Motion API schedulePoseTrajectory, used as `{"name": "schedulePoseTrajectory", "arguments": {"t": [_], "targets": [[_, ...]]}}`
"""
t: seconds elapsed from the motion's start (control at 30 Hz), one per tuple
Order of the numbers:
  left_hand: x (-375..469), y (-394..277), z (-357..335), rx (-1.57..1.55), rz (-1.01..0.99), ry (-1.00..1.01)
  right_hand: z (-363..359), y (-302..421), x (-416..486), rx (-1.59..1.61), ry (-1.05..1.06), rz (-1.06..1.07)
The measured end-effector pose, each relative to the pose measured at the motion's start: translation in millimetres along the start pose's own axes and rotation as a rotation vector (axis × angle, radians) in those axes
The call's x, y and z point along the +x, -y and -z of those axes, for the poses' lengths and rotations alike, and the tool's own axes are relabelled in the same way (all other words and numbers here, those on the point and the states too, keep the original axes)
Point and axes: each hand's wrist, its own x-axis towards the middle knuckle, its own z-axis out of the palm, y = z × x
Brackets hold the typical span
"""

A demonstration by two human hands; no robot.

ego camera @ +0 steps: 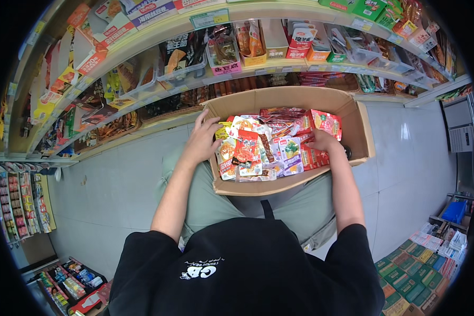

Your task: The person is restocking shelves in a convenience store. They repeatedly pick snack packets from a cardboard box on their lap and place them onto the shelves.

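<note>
An open cardboard box (292,189) lies across my knees, holding a mix of snack packets. My left hand (200,138) is at its left end, fingers spread over the rim beside a yellow packet (220,129). Inside the box, my right hand (324,141) touches the red packets (314,157) on the right; its fingertips are partly hidden among them, so a grip cannot be made out. A red packet (245,145) lies on top of white packets (227,152) at the left. Near the middle is a white and purple packet (291,154) with a green picture.
Shelves of packaged snacks (221,47) curve across the front, close beyond the box. Grey floor tiles (114,177) show on both sides of my legs. Stacked green boxes (410,272) stand at the lower right, and a goods rack (69,284) at the lower left.
</note>
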Motion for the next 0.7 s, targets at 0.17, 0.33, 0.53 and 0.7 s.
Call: {"name": "schedulePoseTrajectory", "arguments": {"t": [0.17, 0.33, 0.53, 0.7], "targets": [[4, 2, -1, -0.002, 0.011, 0.038, -4, 62, 5, -0.326, 0.135, 0.265], [9, 0, 4, 0.000, 0.001, 0.040, -34, 90, 26, -0.511, 0.143, 0.282], [8, 3, 2, -0.019, 0.019, 0.037, -21, 75, 29, -0.269, 0.216, 0.262], [8, 1, 4, -0.022, 0.032, 0.048, -8, 50, 32, -0.185, 0.031, 0.231]]}}
